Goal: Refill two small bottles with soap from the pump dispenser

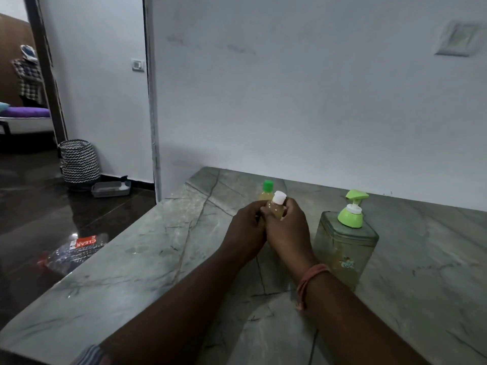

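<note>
**Honestly, white-cap bottle looks ready to open or already closed up**

So both hands are wrapped around the small clear plastic bottle with the white screw cap (pixel 276 206), held up just left of the big square see-through pump dispenser with the lime-green pump head (pixel 345 241). Left hand (pixel 246 233) grips the body from one side; right hand (pixel 287 230) curls round it too, fingers up near the cap. The cap's on, and there's yellowish liquid inside.

My guess is this is the cap-twisting step, though I can't tell whether it's coming off or being tightened. The next move needs a firm hold on the body while the cap turns.

The second little bottle, amber with a green cap (pixel 266 192), stands just behind the held one, left of the dispenser. Everything sits on a glossy grey veined stone counter (pixel 158 259), smooth and probably slippery if soap drips.
</note>
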{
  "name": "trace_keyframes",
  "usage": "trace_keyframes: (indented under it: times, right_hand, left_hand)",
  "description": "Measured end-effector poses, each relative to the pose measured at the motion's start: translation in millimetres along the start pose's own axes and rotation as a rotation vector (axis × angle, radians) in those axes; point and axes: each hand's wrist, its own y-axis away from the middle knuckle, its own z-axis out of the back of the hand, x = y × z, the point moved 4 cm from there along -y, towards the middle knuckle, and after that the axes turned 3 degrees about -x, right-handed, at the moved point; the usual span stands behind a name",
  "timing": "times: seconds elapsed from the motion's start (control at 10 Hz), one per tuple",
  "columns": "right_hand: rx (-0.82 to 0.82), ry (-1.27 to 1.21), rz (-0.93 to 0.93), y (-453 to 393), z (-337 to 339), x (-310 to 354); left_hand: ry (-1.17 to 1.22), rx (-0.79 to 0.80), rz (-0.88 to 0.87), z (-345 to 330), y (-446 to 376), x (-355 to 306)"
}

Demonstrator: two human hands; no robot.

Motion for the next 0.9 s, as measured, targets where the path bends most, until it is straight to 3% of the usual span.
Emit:
trace_keyframes:
  times: [0.3, 0.5, 0.7, 0.9]
  right_hand:
    - [-0.289, 0.122, -0.110, -37.6, -8.1, -12.3]
    - [-0.299, 0.202, -0.117, -61.1, -16.1, -20.9]
    - [-0.203, 0.249, -0.182, -64.7, -18.1, -39.9]
    - [-0.154, 0.169, -0.230, -37.8, -23.3, -29.8]
  left_hand:
    - [0.166, -0.235, 0.293, 19.4, -1.3, 21.4]
    - [0.191, -0.230, 0.290, 13.4, -5.4, 24.8]
    - [0.198, -0.230, 0.282, 10.0, -9.1, 27.7]
    - [0.131, -0.203, 0.239, 6.4, -6.0, 20.6]
